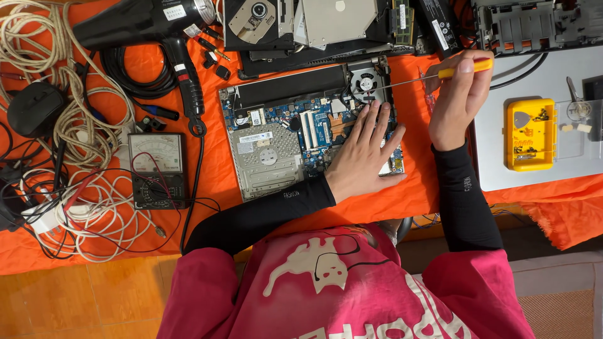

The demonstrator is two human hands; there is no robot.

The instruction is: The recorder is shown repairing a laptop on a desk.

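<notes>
The left hand (361, 150) lies flat and palm down, fingers straight and slightly fanned, pointing away from the body. Its forearm, in a tight black sleeve, runs back diagonally toward the left shoulder, elbow bent and held out to the side.

The right hand (458, 100) is raised on its wrist and curled closed — thumb and fingertips pinched together at the top, knuckles turned toward the left hand. How tightly the fingers press is hard to tell from above. The right forearm, also in a black sleeve, rises nearly straight from the torso. The hands sit near each other, not touching.
</notes>
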